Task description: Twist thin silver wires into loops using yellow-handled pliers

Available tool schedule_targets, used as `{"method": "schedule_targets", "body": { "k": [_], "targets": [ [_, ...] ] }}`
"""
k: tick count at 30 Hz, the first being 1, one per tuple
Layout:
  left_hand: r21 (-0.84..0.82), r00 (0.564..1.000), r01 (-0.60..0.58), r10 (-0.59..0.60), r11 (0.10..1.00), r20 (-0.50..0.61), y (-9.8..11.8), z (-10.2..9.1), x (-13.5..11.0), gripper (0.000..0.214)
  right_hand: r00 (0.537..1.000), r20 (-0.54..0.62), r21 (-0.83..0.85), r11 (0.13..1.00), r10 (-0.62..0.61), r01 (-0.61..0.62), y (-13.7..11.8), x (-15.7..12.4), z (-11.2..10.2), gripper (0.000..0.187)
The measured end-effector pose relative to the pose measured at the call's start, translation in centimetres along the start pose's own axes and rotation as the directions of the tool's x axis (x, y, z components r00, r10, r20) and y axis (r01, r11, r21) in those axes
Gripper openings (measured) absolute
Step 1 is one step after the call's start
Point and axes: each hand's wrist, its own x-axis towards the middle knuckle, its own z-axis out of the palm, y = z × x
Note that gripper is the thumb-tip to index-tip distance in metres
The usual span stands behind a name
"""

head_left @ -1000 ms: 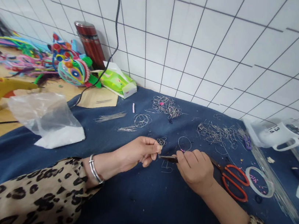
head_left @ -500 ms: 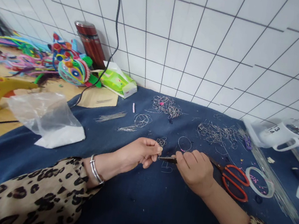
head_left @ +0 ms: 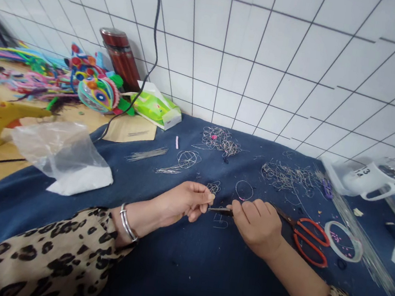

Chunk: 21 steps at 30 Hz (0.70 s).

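Centre frame, my left hand (head_left: pixel 192 202) pinched, on what I can't tell, right hand (head_left: pixel 258 223) clamped on pliers (head_left: pixel 224 211).

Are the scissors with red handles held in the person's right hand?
No, the red-handled scissors lie on the blue cloth, while the right hand grips a slim metal tool.
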Motion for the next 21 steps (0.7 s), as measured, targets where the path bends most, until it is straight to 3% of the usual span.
{"method": "schedule_targets", "body": {
  "k": [11, 21],
  "targets": [
    [0.061, 0.999, -0.038, 0.039, 0.997, -0.015, 0.05, 0.01, -0.20, 0.025, 1.000, -0.003, 0.008, 1.000, 0.003, -0.003, 0.02, 0.20, -0.17, 0.011],
    [0.376, 0.977, -0.178, 0.209, 0.909, -0.042, 0.50, 0.02, -0.55, 0.023, 0.995, 0.091, 0.061, 0.998, 0.028, -0.034, -0.35, 0.52, -0.44, 0.010]
  ]
}}
